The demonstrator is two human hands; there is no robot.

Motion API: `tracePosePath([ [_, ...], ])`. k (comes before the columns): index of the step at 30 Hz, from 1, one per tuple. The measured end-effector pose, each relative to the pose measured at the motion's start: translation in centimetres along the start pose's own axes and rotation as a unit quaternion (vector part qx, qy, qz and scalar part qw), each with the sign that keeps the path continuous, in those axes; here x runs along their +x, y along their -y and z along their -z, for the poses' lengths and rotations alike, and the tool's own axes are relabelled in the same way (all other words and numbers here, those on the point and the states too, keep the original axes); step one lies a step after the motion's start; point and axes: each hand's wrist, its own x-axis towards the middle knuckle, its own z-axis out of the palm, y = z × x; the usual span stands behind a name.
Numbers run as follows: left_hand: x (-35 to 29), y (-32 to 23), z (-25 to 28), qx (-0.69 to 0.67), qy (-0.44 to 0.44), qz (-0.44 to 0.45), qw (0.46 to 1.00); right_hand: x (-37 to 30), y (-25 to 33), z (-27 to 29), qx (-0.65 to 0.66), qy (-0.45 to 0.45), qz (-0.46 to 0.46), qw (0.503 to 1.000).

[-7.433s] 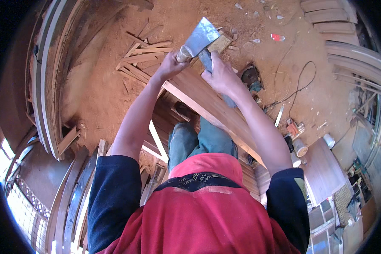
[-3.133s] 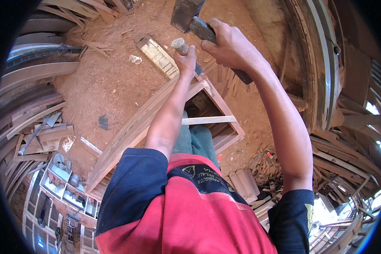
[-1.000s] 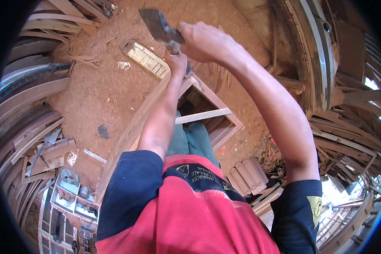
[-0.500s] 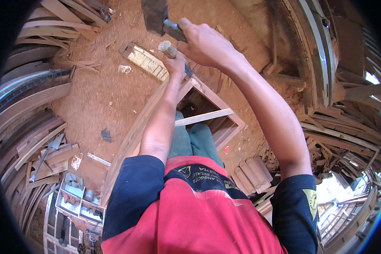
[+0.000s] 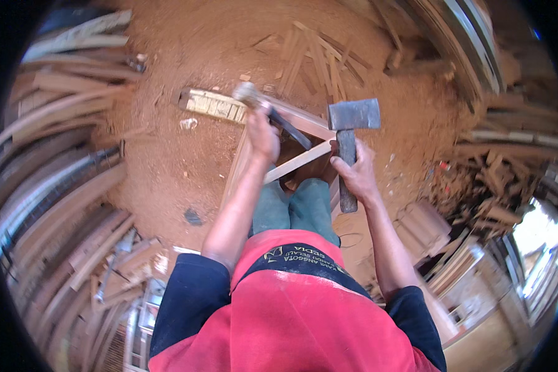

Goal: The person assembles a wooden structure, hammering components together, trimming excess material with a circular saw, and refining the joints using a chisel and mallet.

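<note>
My left hand is closed around a chisel. Its pale, blurred handle end sticks out above my fist, and the dark blade slants down to the right over the opening of a wooden frame. My right hand grips a hatchet by its short dark handle, with the broad grey head pointing up and away from me. Some of its fingers are hidden behind the handle. A pale wooden strip lies across the frame between my two hands, just beyond my knees.
A board with pale slat-like marks lies on the dusty floor past my left hand. Thin offcuts are scattered farther off. Stacked curved timber lines the left side, and a heap of scrap wood lies at right.
My right hand has brought the hatchet down and to the right, away from the chisel's handle end. The chisel has tilted, so its blade now shows over the frame. My view has shifted.
</note>
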Motion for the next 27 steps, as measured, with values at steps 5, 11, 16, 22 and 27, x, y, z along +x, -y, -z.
tracePosePath([
  [5,-12.6,8.1,-7.7,0.243,0.192,0.008,0.951,-9.8,-11.6,1.3,0.026,-0.134,-0.062,0.989],
  [11,-22.3,20.5,-5.3,0.296,0.290,0.220,0.883,-21.9,-23.1,1.9,0.158,-0.194,-0.143,0.958],
  [16,-24.0,28.3,-5.9,0.465,0.412,0.195,0.759,-27.8,-34.6,-1.6,0.207,-0.270,-0.231,0.912],
  [22,-13.4,31.2,-13.8,0.677,0.406,-0.361,0.497,-23.3,-55.0,-6.5,0.216,-0.363,-0.325,0.846],
  [27,-1.4,34.8,-15.4,0.785,0.371,-0.388,0.309,-9.1,-70.6,-9.2,0.264,-0.358,-0.329,0.833],
])
